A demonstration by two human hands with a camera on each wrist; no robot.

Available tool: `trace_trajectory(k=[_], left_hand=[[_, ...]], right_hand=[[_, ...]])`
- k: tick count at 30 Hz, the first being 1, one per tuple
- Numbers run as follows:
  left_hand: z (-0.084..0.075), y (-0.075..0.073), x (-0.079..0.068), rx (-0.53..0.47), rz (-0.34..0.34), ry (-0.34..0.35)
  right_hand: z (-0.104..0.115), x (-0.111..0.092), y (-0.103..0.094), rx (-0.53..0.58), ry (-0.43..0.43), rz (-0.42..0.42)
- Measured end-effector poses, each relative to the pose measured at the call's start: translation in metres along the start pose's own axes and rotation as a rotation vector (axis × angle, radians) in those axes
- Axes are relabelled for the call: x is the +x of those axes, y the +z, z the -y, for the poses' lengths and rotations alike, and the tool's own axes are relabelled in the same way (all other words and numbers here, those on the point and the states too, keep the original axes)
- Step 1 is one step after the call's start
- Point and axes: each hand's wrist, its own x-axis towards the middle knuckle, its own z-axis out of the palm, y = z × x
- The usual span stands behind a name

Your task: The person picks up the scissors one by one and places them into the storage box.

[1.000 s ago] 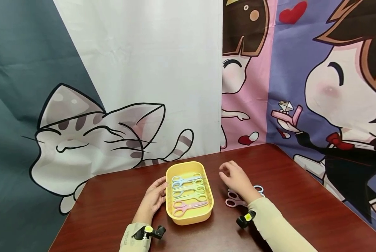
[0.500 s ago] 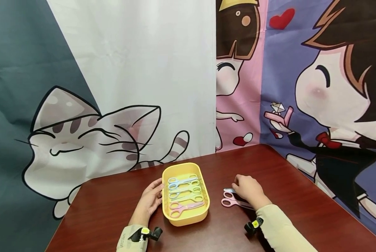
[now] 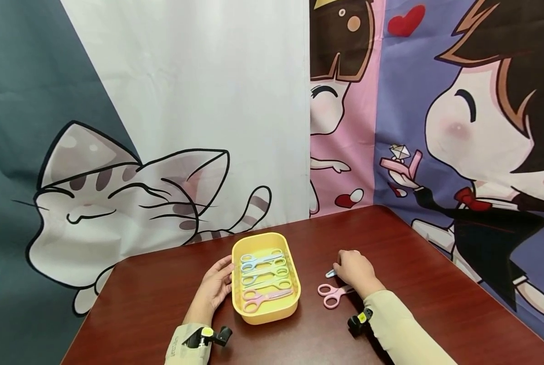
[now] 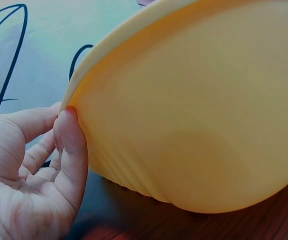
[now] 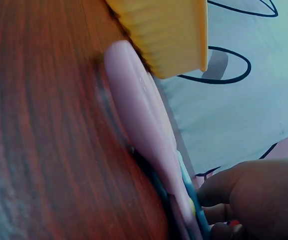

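On the head view's right, my right hand (image 3: 357,271) pinches a pair of light-blue scissors (image 3: 331,274); only a blue end shows, the rest lies under the hand. Just nearer lie pink scissors (image 3: 330,296), loops to the left, blades partly covered by the hand. In the right wrist view, the pink handle (image 5: 139,110) overlaps the blue scissors (image 5: 186,175) beside my fingers. My left hand (image 3: 217,284) touches the left side of a yellow basket (image 3: 265,317), thumb (image 4: 74,135) against its outer wall. Inside lie several blue, green and pink scissors (image 3: 263,299).
A dark red wooden table (image 3: 162,294) carries everything. Behind it hangs a cartoon-printed cloth (image 3: 231,101), with a cat and two figures. The basket stands between both hands, left of the loose scissors.
My right hand has come down onto the blue scissors, which now lie farther apart from the pink pair's loops. The left hand stays at the basket. The head view has shifted slightly.
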Motion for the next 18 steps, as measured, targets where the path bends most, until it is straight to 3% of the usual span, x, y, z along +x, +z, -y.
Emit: trace_trajectory(k=[5, 12, 18], left_hand=[[-0.0027, -0.0004, 0.0002, 0.009, 0.006, -0.009], [-0.0026, 0.0005, 0.0014, -0.016, -0.010, -0.029], [-0.0026, 0.0003, 0.0015, 0.013, 0.001, -0.017]], right_hand=[[0.0020, 0.0033, 0.0017, 0.003, 0.021, -0.033], [0.0043, 0.0042, 0.0008, -0.013, 0.126, -0.045], [0.0044, 0.0041, -0.0001, 0.048, 0.173, -0.067]])
